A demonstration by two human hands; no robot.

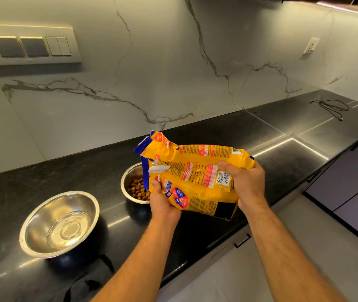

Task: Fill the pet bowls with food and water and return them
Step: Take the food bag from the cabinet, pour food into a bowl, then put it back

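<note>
Yellow food bag (pixel 195 171), crumpled, blue torn top, tilted above steel bowl (pixel 130 177) holding brown kibble (pixel 137 190) on black surface (pixel 217 131). Left hand (pixel 162 203) and right hand (pixel 245 184) both grip bag.

The yellow food bag (pixel 195 175) hides the right half of the kibble bowl (pixel 130 182). Its small print is unreadable. The switch panel (pixel 27 45) is cut off at the frame's upper left edge.

Yellow-blue bag (pixel 195 171); black counter (pixel 43 182); brown kibble (pixel 137 189).
</note>
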